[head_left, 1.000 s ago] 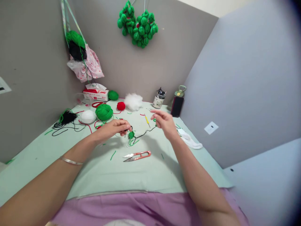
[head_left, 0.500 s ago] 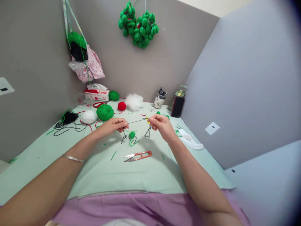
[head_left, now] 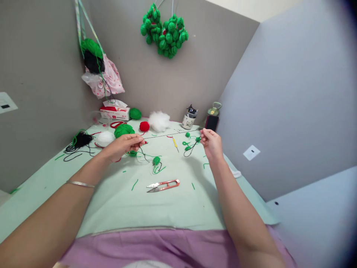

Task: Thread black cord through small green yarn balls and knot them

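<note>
A thin black yarn strand (head_left: 170, 134) is stretched taut between my two hands above the pale green table (head_left: 173, 208). My left hand (head_left: 124, 145) pinches its left end. My right hand (head_left: 211, 142) pinches the other end, and a loose loop of the strand hangs below it near small green crochet bits (head_left: 186, 143). A small green crocheted piece (head_left: 156, 160) with green tails lies on the table under the strand. Red-handled thread snips (head_left: 163, 185) lie nearer to me. A yellow-handled crochet hook (head_left: 175, 143) rests behind the strand.
Green yarn balls (head_left: 123, 130), a red ball (head_left: 144, 126), a white ball (head_left: 105, 138), black yarn (head_left: 80, 139), white stuffing (head_left: 158, 121), a tissue box (head_left: 115, 110), a jar (head_left: 189, 119) and a dark phone (head_left: 211, 123) line the back. Green crochet pieces (head_left: 164, 31) hang on the wall.
My hands have moved apart, the right one going right and back, pulling the black strand out long and taut. The green piece has dropped onto the table.
</note>
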Demonstrator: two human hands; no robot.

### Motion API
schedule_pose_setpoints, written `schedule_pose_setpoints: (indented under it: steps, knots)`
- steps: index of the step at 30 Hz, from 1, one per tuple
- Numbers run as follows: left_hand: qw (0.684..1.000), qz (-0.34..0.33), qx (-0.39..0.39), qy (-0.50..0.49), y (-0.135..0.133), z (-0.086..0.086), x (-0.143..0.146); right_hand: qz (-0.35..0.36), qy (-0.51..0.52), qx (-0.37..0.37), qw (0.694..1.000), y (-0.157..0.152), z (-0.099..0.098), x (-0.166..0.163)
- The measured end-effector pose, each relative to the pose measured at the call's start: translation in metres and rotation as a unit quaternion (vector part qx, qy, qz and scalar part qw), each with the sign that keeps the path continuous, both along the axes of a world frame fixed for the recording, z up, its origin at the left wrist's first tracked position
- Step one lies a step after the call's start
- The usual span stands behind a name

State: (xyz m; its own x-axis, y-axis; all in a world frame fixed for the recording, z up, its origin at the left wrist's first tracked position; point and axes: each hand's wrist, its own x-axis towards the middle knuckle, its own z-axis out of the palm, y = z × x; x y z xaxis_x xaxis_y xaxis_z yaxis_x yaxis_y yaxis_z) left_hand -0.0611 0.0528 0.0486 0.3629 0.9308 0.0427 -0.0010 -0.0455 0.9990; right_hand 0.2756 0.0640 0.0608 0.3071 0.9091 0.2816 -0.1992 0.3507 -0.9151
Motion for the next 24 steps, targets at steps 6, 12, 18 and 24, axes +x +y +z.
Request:
schedule_pose_setpoints:
  steps: [6,12,18,24]
  knots:
    - [0.999,0.005,-0.011,-0.048,0.008,-0.001,-0.014,-0.083,0.052,0.005,0.995,0.011,-0.005,0.033]
    - [0.999,0.031,0.019,0.002,0.011,-0.001,-0.02,-0.029,0.026,0.004,0.999,0.006,0.001,0.034]
    - [0.935,0.219,0.223,0.167,-0.001,-0.006,0.002,0.149,-0.088,-0.02,0.985,-0.015,0.01,-0.006]
    - [0.99,0.053,0.112,0.073,-0.026,-0.011,0.039,0.287,-0.199,-0.04,0.936,-0.037,0.001,-0.052]
